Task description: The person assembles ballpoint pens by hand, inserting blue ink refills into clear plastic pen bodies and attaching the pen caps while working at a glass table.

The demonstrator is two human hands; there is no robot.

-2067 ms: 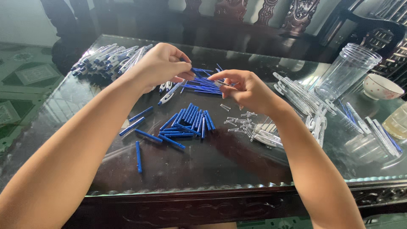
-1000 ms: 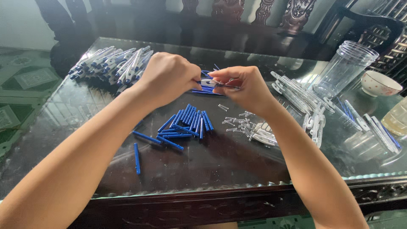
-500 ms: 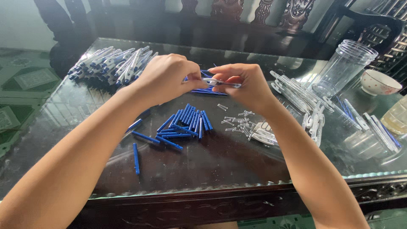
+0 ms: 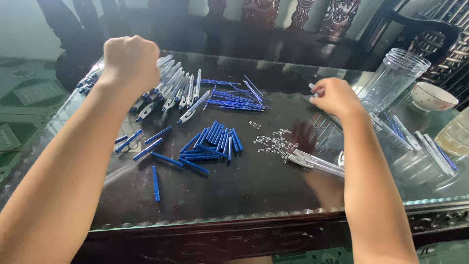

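While both arms stretch out over it, the dark glass-topped surface (image 4: 254, 190) carries everything else, with carved dark chairs (image 4: 293, 14) standing behind its far edge. At the far right stands a clear plastic jar (image 4: 391, 80), upright, with a white bowl (image 4: 431, 97) just beside it. The left hand (image 4: 129, 61) is curled into a fist above the pile of assembled white-and-blue pens (image 4: 166, 93) at the far left; what it grips, if anything, I cannot tell. The right hand (image 4: 334, 97) hovers near the jar with its fingers drawn together, pinching a small white piece at the fingertips. Clear pen barrels (image 4: 317, 163) lie below that hand and on toward the right edge. Thin blue refills (image 4: 234, 95) fan out between the two hands. Short blue tubes (image 4: 210, 142) lie in a loose heap at the middle, a few strays scattered to its left. Tiny metal springs (image 4: 273, 143) lie just beside that heap.
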